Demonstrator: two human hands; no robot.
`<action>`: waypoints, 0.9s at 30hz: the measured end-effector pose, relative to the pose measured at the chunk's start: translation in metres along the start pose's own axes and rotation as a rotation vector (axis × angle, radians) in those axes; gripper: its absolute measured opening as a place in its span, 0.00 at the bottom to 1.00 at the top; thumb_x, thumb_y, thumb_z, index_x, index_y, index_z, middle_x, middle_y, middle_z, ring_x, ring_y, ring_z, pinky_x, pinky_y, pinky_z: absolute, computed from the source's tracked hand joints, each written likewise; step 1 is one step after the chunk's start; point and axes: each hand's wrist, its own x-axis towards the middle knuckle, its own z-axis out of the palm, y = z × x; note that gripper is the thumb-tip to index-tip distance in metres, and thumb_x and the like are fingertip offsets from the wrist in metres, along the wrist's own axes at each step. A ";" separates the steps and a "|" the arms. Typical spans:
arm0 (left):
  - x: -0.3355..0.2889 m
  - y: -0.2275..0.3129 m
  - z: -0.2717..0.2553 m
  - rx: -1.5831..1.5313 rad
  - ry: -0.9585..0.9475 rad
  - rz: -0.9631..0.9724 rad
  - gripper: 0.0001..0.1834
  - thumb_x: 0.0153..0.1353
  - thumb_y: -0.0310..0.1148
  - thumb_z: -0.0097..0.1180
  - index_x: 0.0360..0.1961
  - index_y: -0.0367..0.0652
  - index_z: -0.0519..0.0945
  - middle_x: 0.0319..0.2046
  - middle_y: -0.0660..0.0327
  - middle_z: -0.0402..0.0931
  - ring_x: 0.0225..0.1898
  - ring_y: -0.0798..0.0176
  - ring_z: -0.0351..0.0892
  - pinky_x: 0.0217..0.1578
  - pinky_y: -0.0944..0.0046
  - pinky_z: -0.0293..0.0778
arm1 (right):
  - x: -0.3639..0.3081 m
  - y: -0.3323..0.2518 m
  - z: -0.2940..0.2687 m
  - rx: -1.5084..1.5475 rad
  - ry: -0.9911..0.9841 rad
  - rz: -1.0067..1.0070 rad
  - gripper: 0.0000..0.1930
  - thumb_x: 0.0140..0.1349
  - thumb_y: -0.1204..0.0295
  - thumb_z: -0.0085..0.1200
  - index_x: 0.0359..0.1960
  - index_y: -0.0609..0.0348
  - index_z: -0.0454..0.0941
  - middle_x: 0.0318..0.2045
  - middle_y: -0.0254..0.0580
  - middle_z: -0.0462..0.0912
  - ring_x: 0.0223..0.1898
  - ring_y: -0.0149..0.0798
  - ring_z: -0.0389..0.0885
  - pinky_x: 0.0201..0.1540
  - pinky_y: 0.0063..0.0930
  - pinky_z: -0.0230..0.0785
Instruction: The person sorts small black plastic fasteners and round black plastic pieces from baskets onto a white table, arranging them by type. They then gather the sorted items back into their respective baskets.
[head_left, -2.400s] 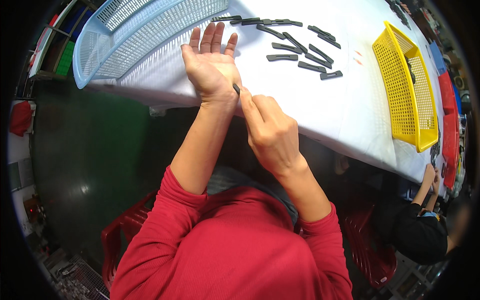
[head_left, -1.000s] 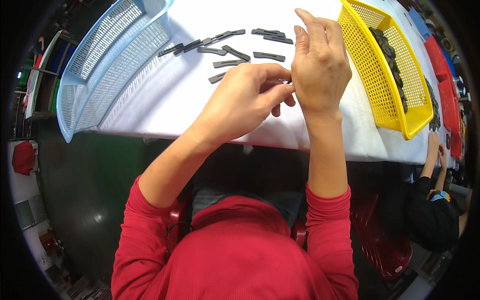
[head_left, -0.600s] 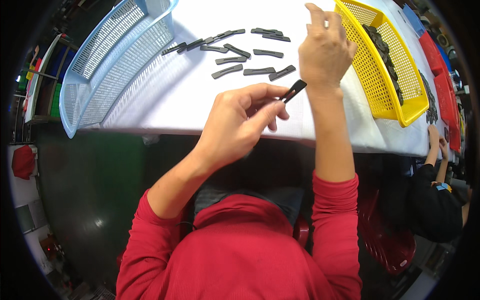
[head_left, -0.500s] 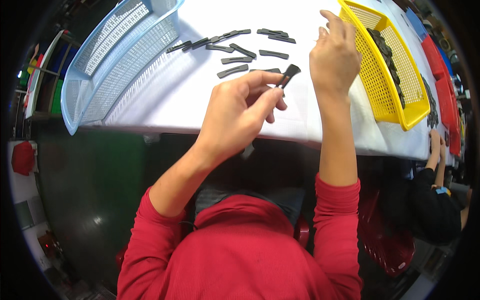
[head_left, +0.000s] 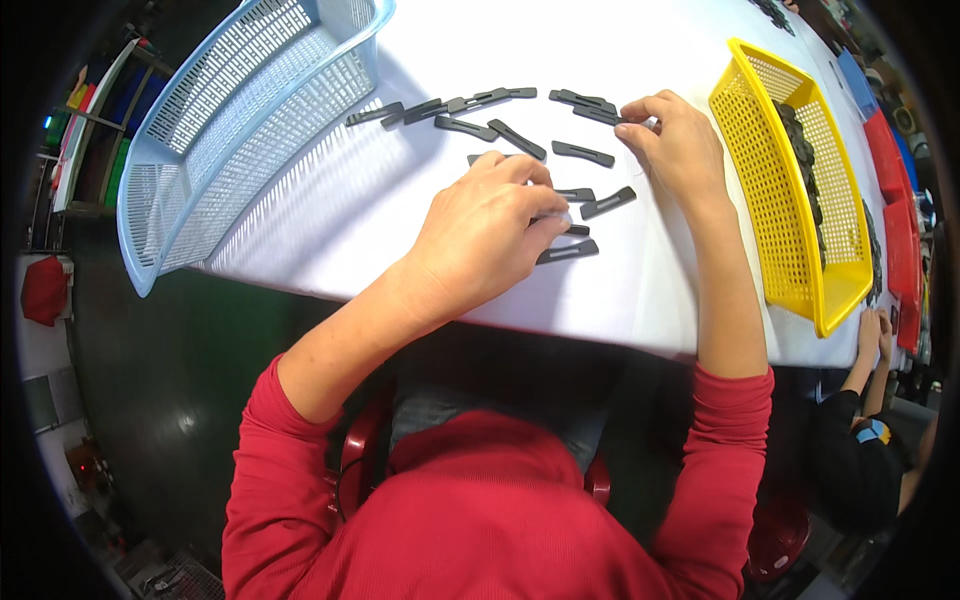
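Observation:
Flat black hair clips lie scattered over the white table. My left hand (head_left: 490,230) is low over the near ones, fingers curled and closed. The end of a black hair clip (head_left: 577,230) sticks out beyond its thumb; the rest of that clip is hidden by the hand. Just right of it lie another clip (head_left: 608,203) and a nearer one (head_left: 568,251). At the right of the spread, my right hand (head_left: 680,145) has thumb and forefinger closed at the end of a clip (head_left: 597,115), beside an overlapping clip (head_left: 575,98).
A light blue plastic basket (head_left: 250,130) stands at the left. At the right, a yellow basket (head_left: 765,190) holds a heap of dark clips (head_left: 800,160). Red trays (head_left: 900,240) line the far right, where another person's hands (head_left: 875,330) are at the table edge.
My left hand has lowered the raised clip toward the table. My right hand has come from beside the yellow basket down to the clips, its spread fingers now closed. The view has shifted slightly.

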 end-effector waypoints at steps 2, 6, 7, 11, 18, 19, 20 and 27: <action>0.009 -0.007 -0.001 0.047 0.094 0.060 0.10 0.55 0.32 0.62 0.39 0.43 0.84 0.41 0.59 0.79 0.43 0.55 0.77 0.47 0.59 0.73 | -0.003 -0.001 -0.002 0.002 -0.036 -0.056 0.09 0.53 0.68 0.63 0.35 0.54 0.85 0.35 0.36 0.82 0.37 0.41 0.80 0.42 0.37 0.71; 0.048 -0.028 -0.015 0.186 0.217 0.134 0.10 0.55 0.31 0.62 0.40 0.43 0.84 0.42 0.59 0.81 0.42 0.54 0.79 0.44 0.59 0.75 | -0.013 0.001 -0.002 -0.167 0.105 -0.318 0.06 0.55 0.69 0.61 0.29 0.59 0.83 0.32 0.39 0.82 0.35 0.43 0.80 0.40 0.36 0.69; 0.056 -0.035 -0.016 0.208 0.211 0.116 0.10 0.56 0.31 0.62 0.39 0.43 0.84 0.42 0.59 0.81 0.42 0.54 0.79 0.44 0.59 0.75 | -0.016 -0.002 -0.006 -0.076 -0.003 -0.266 0.06 0.55 0.70 0.61 0.30 0.59 0.83 0.32 0.39 0.82 0.35 0.43 0.80 0.40 0.36 0.69; 0.077 -0.053 -0.019 0.268 0.198 0.038 0.10 0.57 0.31 0.61 0.39 0.42 0.85 0.41 0.60 0.81 0.40 0.56 0.79 0.43 0.60 0.75 | -0.011 -0.008 -0.018 0.182 -0.268 -0.107 0.07 0.55 0.70 0.60 0.33 0.58 0.83 0.32 0.39 0.81 0.33 0.41 0.80 0.38 0.34 0.71; 0.075 -0.074 -0.038 0.139 0.193 -0.130 0.09 0.56 0.29 0.61 0.39 0.43 0.86 0.35 0.62 0.82 0.29 0.66 0.73 0.33 0.66 0.72 | 0.017 -0.006 0.008 0.079 0.003 -0.216 0.06 0.54 0.70 0.62 0.32 0.55 0.81 0.30 0.36 0.80 0.32 0.41 0.80 0.37 0.34 0.72; 0.072 -0.075 -0.038 0.131 0.178 -0.145 0.09 0.56 0.29 0.62 0.39 0.43 0.86 0.34 0.62 0.81 0.28 0.66 0.72 0.33 0.66 0.72 | 0.018 -0.004 0.009 0.048 0.016 -0.247 0.06 0.54 0.70 0.62 0.33 0.54 0.81 0.31 0.36 0.80 0.32 0.41 0.80 0.37 0.34 0.72; 0.071 -0.076 -0.037 0.124 0.162 -0.160 0.09 0.56 0.29 0.62 0.39 0.43 0.86 0.34 0.62 0.81 0.28 0.66 0.72 0.33 0.66 0.72 | 0.018 -0.002 0.011 0.017 0.030 -0.278 0.06 0.54 0.70 0.62 0.33 0.54 0.81 0.31 0.36 0.80 0.32 0.41 0.80 0.37 0.34 0.72; 0.064 -0.076 -0.030 0.213 0.126 -0.061 0.12 0.53 0.29 0.63 0.40 0.41 0.84 0.30 0.59 0.79 0.30 0.62 0.74 0.36 0.63 0.73 | 0.013 -0.005 0.012 0.152 0.064 -0.257 0.05 0.54 0.72 0.62 0.31 0.57 0.80 0.31 0.36 0.79 0.30 0.42 0.79 0.36 0.34 0.72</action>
